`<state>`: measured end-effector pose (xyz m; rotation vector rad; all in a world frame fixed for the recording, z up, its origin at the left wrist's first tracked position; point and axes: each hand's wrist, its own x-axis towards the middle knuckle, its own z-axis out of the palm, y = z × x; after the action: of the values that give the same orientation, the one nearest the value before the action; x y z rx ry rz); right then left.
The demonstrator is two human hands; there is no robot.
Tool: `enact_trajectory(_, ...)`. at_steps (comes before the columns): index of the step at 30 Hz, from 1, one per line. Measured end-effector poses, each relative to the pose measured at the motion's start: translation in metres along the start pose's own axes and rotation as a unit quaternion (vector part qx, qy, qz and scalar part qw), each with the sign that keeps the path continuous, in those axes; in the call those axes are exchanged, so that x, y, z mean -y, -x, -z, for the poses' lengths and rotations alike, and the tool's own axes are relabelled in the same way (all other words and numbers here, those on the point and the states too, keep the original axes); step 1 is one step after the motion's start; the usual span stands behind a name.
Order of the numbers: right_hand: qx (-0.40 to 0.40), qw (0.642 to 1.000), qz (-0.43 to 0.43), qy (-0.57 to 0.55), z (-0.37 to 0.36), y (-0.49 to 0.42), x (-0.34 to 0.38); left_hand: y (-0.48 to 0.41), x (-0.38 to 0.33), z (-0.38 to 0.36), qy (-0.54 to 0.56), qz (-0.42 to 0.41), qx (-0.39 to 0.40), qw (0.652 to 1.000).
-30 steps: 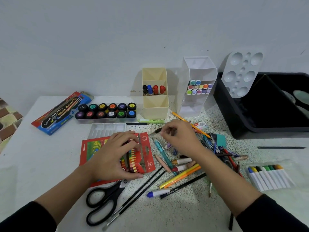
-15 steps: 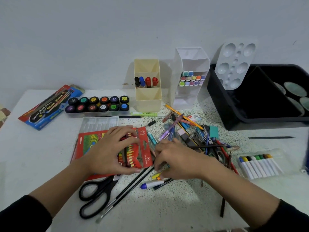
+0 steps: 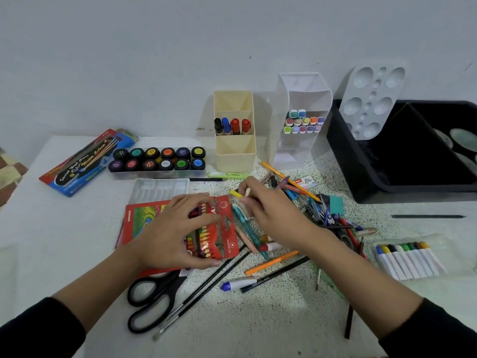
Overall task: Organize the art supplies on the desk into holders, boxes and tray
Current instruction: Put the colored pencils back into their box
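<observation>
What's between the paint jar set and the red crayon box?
Head view: a white plastic tray, with a black pencil lying along its far edge.

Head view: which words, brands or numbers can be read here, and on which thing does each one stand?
"Special High Class": blue and red box, far left.
"Water Colour": same box, in script; the last letters are unsure.
Too small or blurred to read: paint pot lids, green highlighter, crayon box, black pencil.
</observation>
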<state>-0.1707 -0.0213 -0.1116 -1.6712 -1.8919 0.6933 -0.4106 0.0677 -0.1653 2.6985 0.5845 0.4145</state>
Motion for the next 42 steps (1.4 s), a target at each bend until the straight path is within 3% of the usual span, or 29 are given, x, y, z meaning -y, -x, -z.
enact_trajectory(2,-0.019,0.998,0.006,0.063,-0.003,-0.005,-0.005,0.001,0.0,0.0,0.004,0.004,-0.001,1.0)
enact_trajectory(5,0.021,0.993,0.01,0.116,-0.01,-0.006,-0.01,0.002,0.0,-0.001,0.03,0.027,-0.009,0.999)
enact_trajectory(9,0.055,0.992,0.054,0.1,-0.027,-0.015,-0.008,0.001,-0.001,-0.001,0.031,0.025,-0.016,0.999)
enact_trajectory(12,0.011,0.993,0.078,0.083,-0.041,-0.025,-0.006,-0.001,-0.001,0.0,0.035,0.026,-0.024,0.999)
enact_trajectory(18,-0.037,0.994,0.041,0.093,-0.026,-0.022,-0.024,-0.002,0.004,0.0,0.036,0.033,-0.026,0.998)
enact_trajectory(23,0.027,0.99,0.0,0.138,-0.002,-0.014,-0.029,-0.002,0.006,-0.001,0.042,0.036,-0.021,0.998)
enact_trajectory(34,0.129,0.977,0.026,0.17,0.007,0.006,-0.027,-0.003,0.003,0.003,0.052,0.044,-0.013,0.998)
enact_trajectory(42,0.076,0.985,0.033,0.152,-0.001,-0.008,-0.022,-0.01,-0.004,0.01,0.024,0.03,0.004,0.999)
